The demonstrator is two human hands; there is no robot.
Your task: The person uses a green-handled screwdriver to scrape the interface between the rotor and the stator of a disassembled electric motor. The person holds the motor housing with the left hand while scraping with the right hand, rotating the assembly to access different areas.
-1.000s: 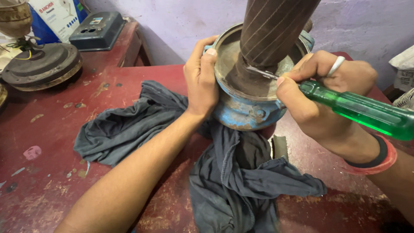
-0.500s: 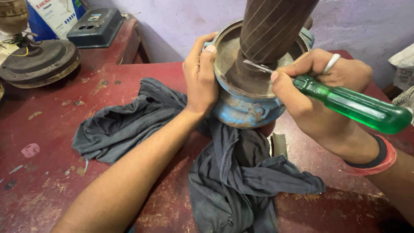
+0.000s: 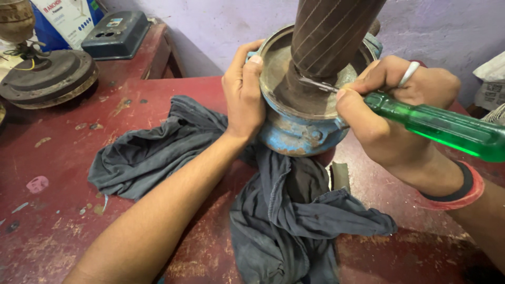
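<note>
A round blue metal motor housing (image 3: pixel 297 134) stands on a dark grey cloth (image 3: pixel 158 152) on a red table (image 3: pixel 58 210). A ribbed brown rotor (image 3: pixel 331 31) rises from its middle. My left hand (image 3: pixel 243 92) grips the housing's left rim. My right hand (image 3: pixel 392 113) holds a screwdriver with a clear green handle (image 3: pixel 447 129); its metal tip (image 3: pixel 318 84) lies inside the housing against the base of the rotor. A ring sits on a finger of the right hand, and red and black bands circle that wrist.
A dark round motor part (image 3: pixel 47 76) lies at the far left of the table. Behind it are a grey box-shaped device (image 3: pixel 115 34) and a white and blue carton (image 3: pixel 66 16). A purple wall (image 3: pixel 226 26) stands behind. The table's paint is chipped.
The screwdriver tip has shifted slightly leftwards along the inside of the housing near the rotor base. My left hand keeps its hold on the rim.
</note>
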